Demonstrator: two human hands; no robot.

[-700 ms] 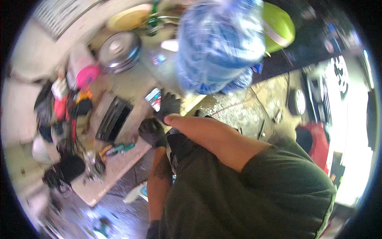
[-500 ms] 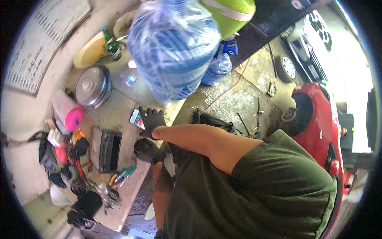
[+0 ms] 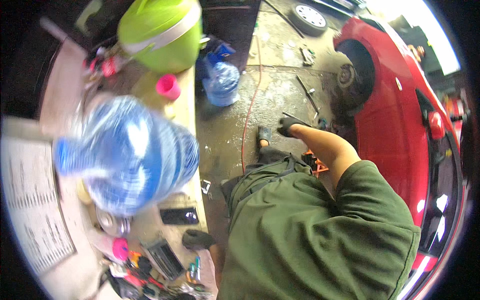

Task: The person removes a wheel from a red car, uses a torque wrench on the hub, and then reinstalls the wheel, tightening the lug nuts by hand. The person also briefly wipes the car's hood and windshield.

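Observation:
My left hand (image 3: 197, 239), in a dark glove, rests at the edge of the workbench (image 3: 196, 175) with its fingers curled in; whatever they may hold is hidden. Just beyond it lies a phone (image 3: 179, 216), flat with a dark screen, apart from the hand. Out to the right, my right hand (image 3: 288, 126), also gloved, hangs over the floor, its fingers loosely apart with nothing seen in them. Behind that hand a dark rod (image 3: 296, 118) lies on the ground. A black rectangular device (image 3: 164, 257) sits on the bench left of my left hand.
A plastic-wrapped blue water jug (image 3: 135, 155) takes up much of the bench. Farther back stand a pink cup (image 3: 168, 87) and a green cooler (image 3: 162, 35). A red hose (image 3: 251, 105) crosses the wet floor. On the right is a red car (image 3: 387, 120); a loose wheel (image 3: 308, 20) lies beyond.
My right hand has left the phone and swung right, away from the bench. The phone's lit screen is now dark. My view has turned right, while my left hand stays by the bench edge.

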